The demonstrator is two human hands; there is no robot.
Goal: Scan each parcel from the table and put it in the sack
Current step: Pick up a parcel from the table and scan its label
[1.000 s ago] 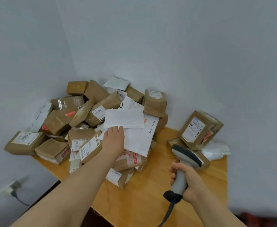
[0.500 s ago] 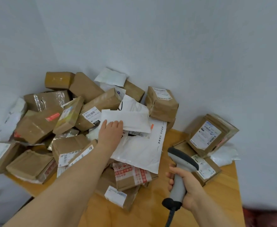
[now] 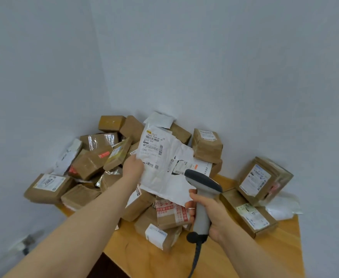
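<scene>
1 crumpled white plastic mailer [image 3: 161,165], pinched by left hand [image 3: 133,167]: we should face its barcode [image 3: 152,139] squarely to grey handheld scanner [image 3: 202,182], right hand [image 3: 211,215] gripping.

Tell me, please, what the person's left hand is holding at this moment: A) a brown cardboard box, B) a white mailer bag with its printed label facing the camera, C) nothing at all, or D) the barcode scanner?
B: the left hand grips the edge of the white mailer bag, label side towards the camera, while the right hand holds the scanner.
</scene>
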